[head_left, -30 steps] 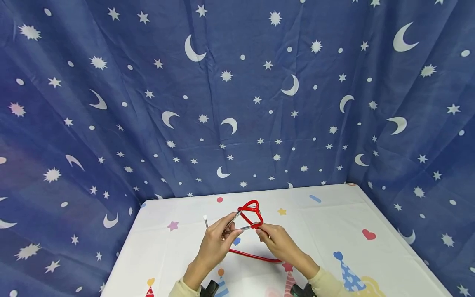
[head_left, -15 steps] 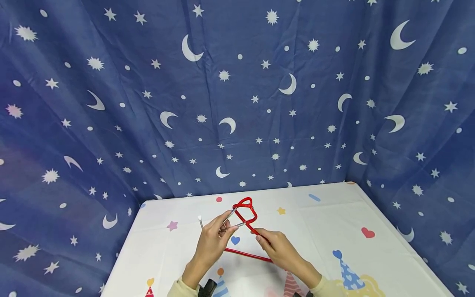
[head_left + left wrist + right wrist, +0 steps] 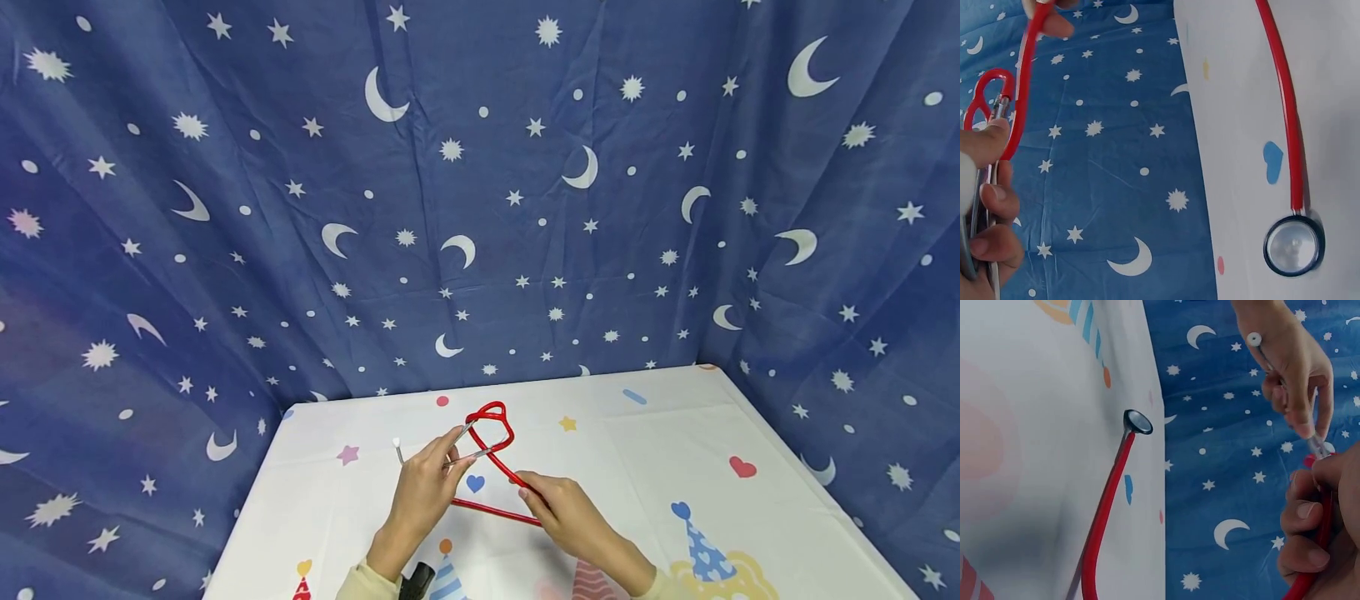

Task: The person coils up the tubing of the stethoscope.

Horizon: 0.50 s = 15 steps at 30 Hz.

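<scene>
Slid down from its place a second ago, the right hand (image 3: 558, 508) grips the stethoscope's red tubing (image 3: 502, 467) right of the printed blue heart (image 3: 476, 483), while the left hand (image 3: 424, 490), left of it, pinches the metal ear tubes (image 3: 467, 429), probably to steady them. From the left wrist, the chestpiece (image 3: 1293, 245) shows near the blue heart. From the right wrist, the right hand curls round the tubing, seemingly guiding it clear.

There are two hands (image 3: 425, 490) (image 3: 564, 510), one stethoscope (image 3: 1290, 119) and one table (image 3: 637, 467).
</scene>
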{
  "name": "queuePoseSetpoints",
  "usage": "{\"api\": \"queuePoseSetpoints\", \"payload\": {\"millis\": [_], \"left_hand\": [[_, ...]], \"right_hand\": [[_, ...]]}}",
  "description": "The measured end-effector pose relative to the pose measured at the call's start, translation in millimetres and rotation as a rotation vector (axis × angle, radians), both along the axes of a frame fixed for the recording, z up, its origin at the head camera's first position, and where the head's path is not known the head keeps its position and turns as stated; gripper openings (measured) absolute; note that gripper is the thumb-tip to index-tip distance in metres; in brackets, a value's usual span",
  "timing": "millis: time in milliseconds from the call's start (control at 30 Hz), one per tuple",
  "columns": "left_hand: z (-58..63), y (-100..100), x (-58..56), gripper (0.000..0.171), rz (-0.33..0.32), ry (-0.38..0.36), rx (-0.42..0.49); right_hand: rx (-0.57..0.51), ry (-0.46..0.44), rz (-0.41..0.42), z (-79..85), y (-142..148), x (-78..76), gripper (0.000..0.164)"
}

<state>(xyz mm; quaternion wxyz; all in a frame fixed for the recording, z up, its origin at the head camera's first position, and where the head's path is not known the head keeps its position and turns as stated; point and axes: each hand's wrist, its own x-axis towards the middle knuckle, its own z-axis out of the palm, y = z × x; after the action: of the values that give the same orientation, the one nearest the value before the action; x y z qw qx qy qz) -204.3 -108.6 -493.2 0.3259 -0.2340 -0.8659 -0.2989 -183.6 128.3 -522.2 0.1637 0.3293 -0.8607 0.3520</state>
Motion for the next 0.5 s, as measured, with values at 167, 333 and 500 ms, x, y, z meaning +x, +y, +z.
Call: {"api": "queuePoseSetpoints", "payload": {"millis": [167,333,500], "left_hand": [[-4.2,-1,-2.6,0.048,0.016,0.021,-0.062],[-5.5,-1,-3.2,0.048,-0.004,0.020,-0.067],[-6.8,-3,-4.5,0.048,-0.003,0.025,-0.085]], "right_hand": [[-0.016,0.065,0.011,2.5,0,2.4,0.017],[-0.025,0.084,0.018,5.9,0,4.1,0.015],[-0.011,0.048,0.016,11.6,2,6.2,0.014]]}}
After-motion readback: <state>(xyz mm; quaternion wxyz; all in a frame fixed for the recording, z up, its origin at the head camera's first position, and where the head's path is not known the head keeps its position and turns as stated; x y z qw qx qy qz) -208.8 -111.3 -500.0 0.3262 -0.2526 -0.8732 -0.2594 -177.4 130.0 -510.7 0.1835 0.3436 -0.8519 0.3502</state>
